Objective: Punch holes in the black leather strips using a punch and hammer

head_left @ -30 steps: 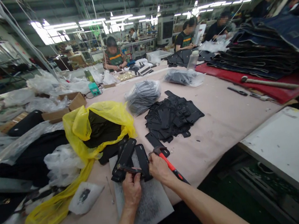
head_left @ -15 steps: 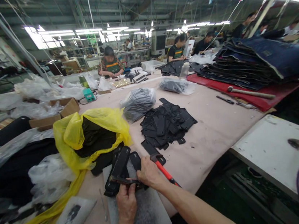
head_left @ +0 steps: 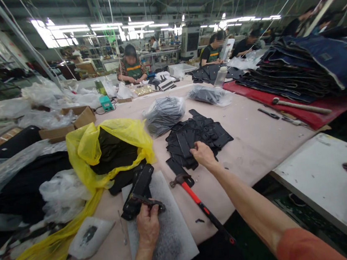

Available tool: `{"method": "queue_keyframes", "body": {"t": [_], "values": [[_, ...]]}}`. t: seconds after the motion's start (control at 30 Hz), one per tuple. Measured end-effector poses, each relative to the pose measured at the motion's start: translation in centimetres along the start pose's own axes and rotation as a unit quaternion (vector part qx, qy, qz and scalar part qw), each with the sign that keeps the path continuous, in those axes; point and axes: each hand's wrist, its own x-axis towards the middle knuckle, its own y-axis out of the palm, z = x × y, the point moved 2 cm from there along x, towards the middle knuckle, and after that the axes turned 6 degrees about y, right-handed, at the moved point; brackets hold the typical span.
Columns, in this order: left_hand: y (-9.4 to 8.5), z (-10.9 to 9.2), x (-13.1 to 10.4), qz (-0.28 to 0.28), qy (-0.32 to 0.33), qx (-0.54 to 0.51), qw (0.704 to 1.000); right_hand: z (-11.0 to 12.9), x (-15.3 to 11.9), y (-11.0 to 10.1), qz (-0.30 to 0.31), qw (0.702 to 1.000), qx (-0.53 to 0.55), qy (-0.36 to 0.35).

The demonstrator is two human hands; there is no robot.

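My left hand (head_left: pixel 148 226) is closed around the end of a black strip (head_left: pixel 152 201) of leather-like material, held over the pale slab (head_left: pixel 170 231). More black pieces (head_left: pixel 141 189) lie stacked at the slab's far left corner. At the near edge of a heap of flat black pieces (head_left: pixel 204 136), my right hand (head_left: pixel 204 155) has its fingers pinched together; what is between them is hidden. A claw hammer (head_left: pixel 198 201) with a red and black handle lies right of the slab, its head on a single black piece (head_left: pixel 175 167).
A yellow plastic bag (head_left: pixel 82 145) of dark pieces stands left of the heap. Behind are two clear bags (head_left: pixel 165 114) of dark parts. A mallet (head_left: pixel 301 106) lies by stacked denim (head_left: pixel 298 68) on the right. Co-workers (head_left: pixel 132 67) sit across the table (head_left: pixel 258 149).
My right hand has left the black strip and slab and moved forward to the heap. My left hand still holds the strip. The hammer now shows in full.
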Motion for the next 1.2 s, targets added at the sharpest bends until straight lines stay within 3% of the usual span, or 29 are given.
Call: {"method": "queue_keyframes", "body": {"t": [0.17, 0.27, 0.37, 0.43, 0.63, 0.77, 1.07, 1.2], "values": [[0.0, -0.4, 0.2, 0.003, 0.000, 0.001, 1.000, -3.1, -6.5, 4.6, 0.085, 0.996, -0.020, 0.013], [0.1, -0.3, 0.2, 0.002, -0.007, 0.009, 1.000, -3.3, -11.0, 6.8, 0.078, 0.996, -0.035, 0.004], [0.2, -0.1, 0.2, 0.004, -0.010, 0.026, 1.000, -2.7, -13.2, 7.7, 0.065, 0.996, -0.045, -0.035], [0.2, 0.0, 0.1, 0.007, -0.006, 0.033, 0.999, -2.4, -13.2, 7.8, 0.058, 0.997, -0.028, -0.044], [0.1, -0.2, 0.0, 0.005, -0.002, 0.037, 0.999, -2.5, -9.9, 7.3, 0.071, 0.997, -0.019, 0.033], [0.2, -0.1, 0.0, 0.008, -0.007, 0.048, 0.999, -2.5, -9.1, 7.1, 0.060, 0.996, -0.029, 0.060], [0.2, 0.5, 0.1, 0.009, 0.002, 0.040, 0.999, -2.9, -7.7, 7.2, 0.086, 0.993, -0.023, 0.073], [0.1, 0.4, 0.2, 0.008, 0.009, 0.050, 0.999, -3.2, -7.3, 6.6, 0.071, 0.997, -0.011, 0.040]]}}
